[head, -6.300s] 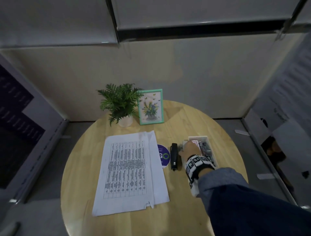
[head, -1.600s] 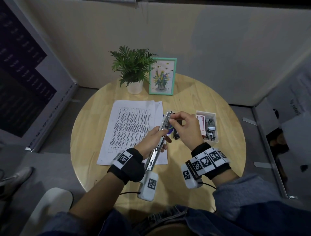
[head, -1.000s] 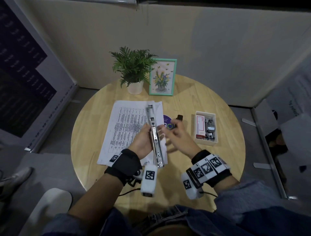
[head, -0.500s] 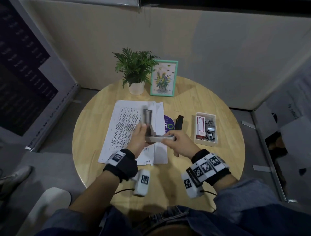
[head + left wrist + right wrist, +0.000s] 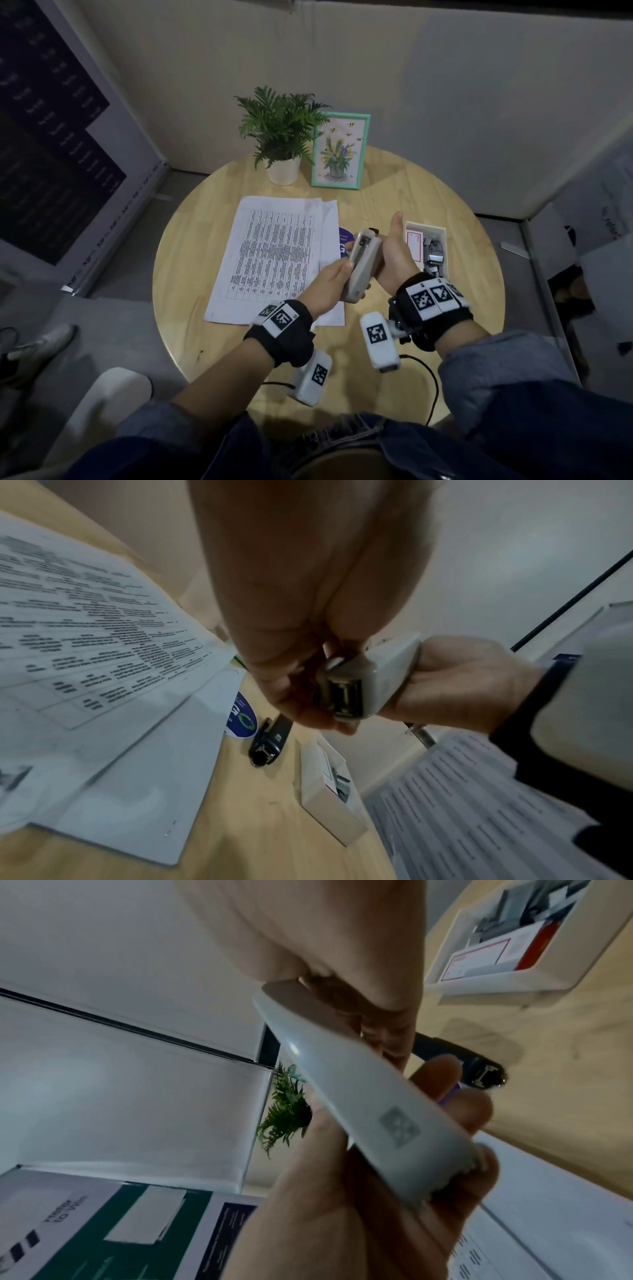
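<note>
Since the frame half a second earlier, the white stapler (image 5: 364,265) has changed from an open right angle to fully folded.

1. Position: the white stapler is held clear of the tabletop (image 5: 445,192), above the gap between the printed sheets (image 5: 274,257) and the white tray (image 5: 442,233). Its front end points away from the person.
2. Left grip (image 5: 329,284): closed round the near end of the stapler, fingers curled under the base.
3. Right grip (image 5: 394,260): palm against the top cover and thumb upright. The right wrist view shows its fingers curled round the far end.
4. Surroundings: a black stapler (image 5: 270,739) lies flat on the tabletop beside a purple round sticker (image 5: 241,721). The tray holds a staple box (image 5: 413,245) and loose staple strips. A potted plant (image 5: 281,137) and a framed flower picture (image 5: 339,150) stand at the far edge.
</note>
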Tool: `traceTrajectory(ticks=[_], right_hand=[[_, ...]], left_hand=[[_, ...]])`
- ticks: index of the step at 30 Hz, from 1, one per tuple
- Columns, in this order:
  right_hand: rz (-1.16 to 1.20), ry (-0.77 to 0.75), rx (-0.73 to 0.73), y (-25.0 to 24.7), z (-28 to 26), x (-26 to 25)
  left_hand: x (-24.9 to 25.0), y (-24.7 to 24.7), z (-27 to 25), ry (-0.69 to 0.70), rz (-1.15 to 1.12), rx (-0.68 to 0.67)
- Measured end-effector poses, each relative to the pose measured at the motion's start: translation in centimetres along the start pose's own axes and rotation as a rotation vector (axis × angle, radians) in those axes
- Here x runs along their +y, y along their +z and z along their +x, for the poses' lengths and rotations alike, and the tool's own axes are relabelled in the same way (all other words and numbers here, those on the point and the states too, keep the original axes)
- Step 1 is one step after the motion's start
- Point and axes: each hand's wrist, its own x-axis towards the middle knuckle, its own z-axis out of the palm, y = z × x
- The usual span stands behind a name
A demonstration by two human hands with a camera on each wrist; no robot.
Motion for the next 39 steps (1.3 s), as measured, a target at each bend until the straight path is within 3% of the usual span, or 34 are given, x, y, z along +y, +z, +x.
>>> traceTrajectory(ticks=[3, 6, 11, 17, 21, 24, 26, 31, 35, 39], right_hand=[[-0.03, -0.02, 0.054, 1.5, -0.4, 0.6], [-0.067, -0.063, 0.154, 2.5, -0.3, 1.2], [-0.057, -0.068, 0.19, 2.7, 0.5, 1.5], [-0.145, -0.044, 0.209, 3.2, 2.1, 2.5], [-0.157, 0.045, 0.28, 4.0, 3.6, 4.0], [-0.189, 0.203, 0.219, 4.2, 4.1, 4.7], [-0.22, 0.282, 0.117, 4.1, 4.3, 5.1], [-0.065, 0.277, 0.044, 3.4, 4.0, 6.8], [-0.084, 0.253, 0.085, 2.5, 3.8, 8.1], [-0.262, 0.24, 0.013, 2.4, 2.1, 8.0]], left_hand=[[-0.4, 0.1, 0.2, -0.011, -0.003, 0.138], [-0.9, -0.4, -0.2, -0.02, 0.026, 0.154], [0.0, -4.8, -0.8, -0.088, 0.136, 0.211], [-1.5, -14.4, 0.1, -0.266, 0.058, 0.59], [-4.4, -18.2, 1.2, -0.439, 0.378, 0.671], [-6.1, -18.8, 0.9, -0.553, 0.815, 0.568], [-6.9, -19.3, 0.8, -0.499, 0.917, 0.542], [-7.8, -22.3, 1.3, -0.439, 0.575, 0.492], [-7.1, -22.1, 0.1, -0.2, 0.529, 0.476], [-5.2, -21.8, -1.7, -0.012, 0.337, 0.457]])
